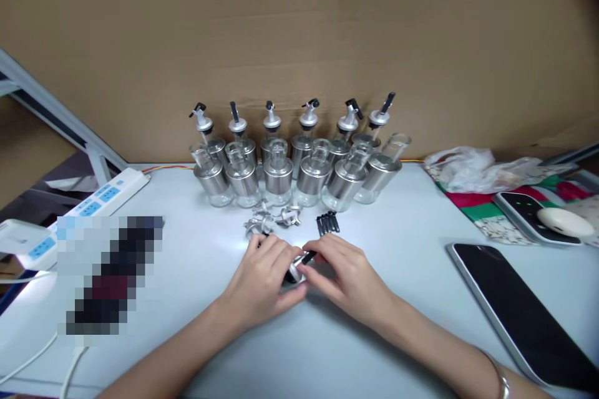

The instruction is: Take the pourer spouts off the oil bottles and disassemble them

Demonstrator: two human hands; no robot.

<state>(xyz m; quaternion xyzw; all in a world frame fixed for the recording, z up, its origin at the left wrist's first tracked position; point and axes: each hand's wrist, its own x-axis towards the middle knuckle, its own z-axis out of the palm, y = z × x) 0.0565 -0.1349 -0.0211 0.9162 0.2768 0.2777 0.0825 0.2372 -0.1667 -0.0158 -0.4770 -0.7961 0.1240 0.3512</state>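
Note:
My left hand (262, 277) and my right hand (344, 274) meet over the white table (402, 262), both curled around a small silver pourer spout (296, 272) with a black cap piece (309, 256) at its top. Just beyond my fingers lie several loose silver spouts (274, 219) and a row of small black caps (327, 223). Behind them stand two rows of glass bottles with steel sleeves (278, 176); the back row bottles carry fitted spouts (272, 118).
White power strips (105, 193) lie at the left, with a blurred patch nearby. A dark tablet (519, 308) lies at the right, near a phone with a white mouse (564, 221) and crumpled plastic (461, 162). A cardboard wall (299, 31) backs the table.

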